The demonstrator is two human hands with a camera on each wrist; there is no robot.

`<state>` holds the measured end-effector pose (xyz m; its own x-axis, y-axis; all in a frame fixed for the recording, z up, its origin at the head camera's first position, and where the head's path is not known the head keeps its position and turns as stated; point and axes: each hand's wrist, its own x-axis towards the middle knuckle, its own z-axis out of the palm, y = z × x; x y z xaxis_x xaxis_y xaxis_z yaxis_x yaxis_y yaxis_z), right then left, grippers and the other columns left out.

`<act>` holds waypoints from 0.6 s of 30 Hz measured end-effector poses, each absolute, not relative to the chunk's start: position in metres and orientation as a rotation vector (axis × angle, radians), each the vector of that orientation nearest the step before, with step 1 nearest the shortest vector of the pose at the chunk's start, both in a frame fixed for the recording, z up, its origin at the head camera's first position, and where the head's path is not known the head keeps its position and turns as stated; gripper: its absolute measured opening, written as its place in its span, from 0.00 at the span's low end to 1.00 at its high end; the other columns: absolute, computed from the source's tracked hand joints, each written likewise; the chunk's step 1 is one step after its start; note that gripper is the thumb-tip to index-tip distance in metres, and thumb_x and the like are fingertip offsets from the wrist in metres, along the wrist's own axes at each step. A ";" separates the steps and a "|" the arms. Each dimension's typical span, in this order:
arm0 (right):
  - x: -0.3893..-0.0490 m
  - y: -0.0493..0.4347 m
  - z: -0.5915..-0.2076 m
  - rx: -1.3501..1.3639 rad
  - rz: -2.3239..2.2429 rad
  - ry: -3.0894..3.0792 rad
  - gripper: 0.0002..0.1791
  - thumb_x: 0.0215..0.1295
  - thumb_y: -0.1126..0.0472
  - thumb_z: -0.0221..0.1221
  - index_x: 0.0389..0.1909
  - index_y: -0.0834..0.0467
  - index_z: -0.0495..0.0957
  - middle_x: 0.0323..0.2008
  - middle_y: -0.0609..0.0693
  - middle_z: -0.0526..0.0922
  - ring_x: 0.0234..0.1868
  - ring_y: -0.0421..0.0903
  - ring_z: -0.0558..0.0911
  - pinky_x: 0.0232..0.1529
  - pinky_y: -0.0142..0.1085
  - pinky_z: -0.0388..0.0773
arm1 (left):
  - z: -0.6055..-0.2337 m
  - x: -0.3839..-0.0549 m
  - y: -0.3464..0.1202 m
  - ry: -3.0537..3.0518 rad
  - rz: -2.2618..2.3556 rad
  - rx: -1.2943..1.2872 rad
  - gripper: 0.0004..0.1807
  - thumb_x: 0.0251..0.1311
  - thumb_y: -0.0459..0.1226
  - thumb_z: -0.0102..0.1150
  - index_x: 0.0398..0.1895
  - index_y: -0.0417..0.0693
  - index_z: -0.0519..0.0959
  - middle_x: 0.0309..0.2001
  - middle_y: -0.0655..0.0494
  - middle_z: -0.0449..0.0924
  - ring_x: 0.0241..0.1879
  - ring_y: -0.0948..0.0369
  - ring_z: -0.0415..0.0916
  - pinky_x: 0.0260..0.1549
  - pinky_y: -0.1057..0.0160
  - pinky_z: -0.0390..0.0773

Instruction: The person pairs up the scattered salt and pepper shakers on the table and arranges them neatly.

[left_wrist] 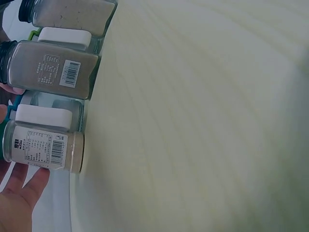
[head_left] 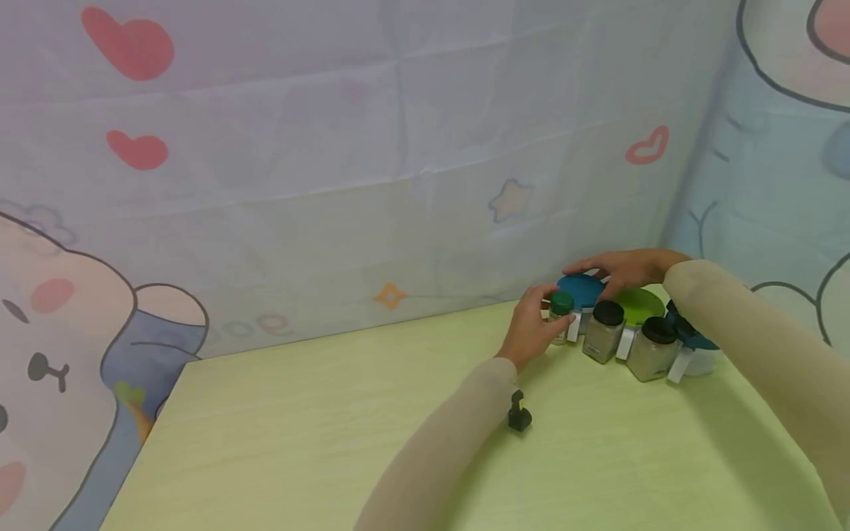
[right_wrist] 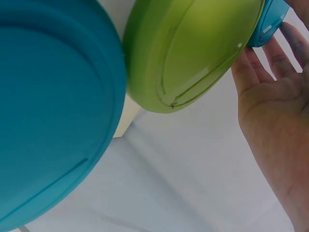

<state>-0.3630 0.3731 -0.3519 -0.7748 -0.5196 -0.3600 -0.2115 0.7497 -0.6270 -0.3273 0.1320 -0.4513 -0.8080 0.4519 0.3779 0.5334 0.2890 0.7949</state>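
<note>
At the left end of a row of jars and boxes, my left hand (head_left: 527, 330) holds a small spice jar with a green cap (head_left: 561, 303), thumb in front and fingers behind. Its barcode label (left_wrist: 39, 146) shows in the left wrist view. My right hand (head_left: 631, 268) reaches over the row and grips a blue-lidded clear container (head_left: 581, 290), with thumb and fingers at opposite edges of the lid. To the right stand a black-capped jar (head_left: 603, 339), a green-lidded container (head_left: 640, 304) and another black-capped jar (head_left: 652, 354). The right forearm partly hides a second blue-lidded container (head_left: 699, 358).
White side latches (head_left: 625, 344) stick out between the jars toward the front. A patterned cloth (head_left: 345, 184) hangs right behind the pale yellow-green table (head_left: 299, 428), and another cloth (head_left: 790, 206) closes the right side. A small black device (head_left: 519, 414) shows at the left wrist.
</note>
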 end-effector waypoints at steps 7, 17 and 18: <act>-0.365 0.370 -0.356 -0.545 -0.761 2.415 0.49 0.65 0.62 0.68 0.80 0.60 0.50 0.78 0.71 0.44 0.74 0.79 0.50 0.67 0.66 0.64 | -0.454 -0.328 0.133 -2.477 -1.547 -0.903 0.27 0.68 0.39 0.65 0.67 0.46 0.72 0.61 0.50 0.74 0.51 0.62 0.75 0.49 0.72 0.77; -0.365 0.367 -0.361 -0.554 -0.686 2.464 0.51 0.64 0.56 0.69 0.80 0.61 0.49 0.77 0.73 0.45 0.73 0.79 0.50 0.68 0.68 0.60 | -0.453 -0.327 0.133 -2.506 -1.555 -0.874 0.26 0.68 0.40 0.65 0.66 0.44 0.72 0.58 0.51 0.74 0.50 0.63 0.75 0.49 0.72 0.77; -0.365 0.367 -0.361 -0.553 -0.688 2.463 0.51 0.64 0.55 0.70 0.80 0.61 0.49 0.77 0.73 0.45 0.73 0.79 0.49 0.68 0.69 0.60 | -0.453 -0.327 0.133 -2.508 -1.555 -0.872 0.26 0.68 0.40 0.65 0.66 0.44 0.73 0.58 0.51 0.74 0.50 0.64 0.75 0.49 0.72 0.77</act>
<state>-0.3652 0.3666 -0.3608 -0.7817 -0.5032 -0.3684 -0.2396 0.7877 -0.5675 -0.3270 0.1334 -0.4534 -0.8374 0.4288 0.3389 0.4943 0.3295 0.8044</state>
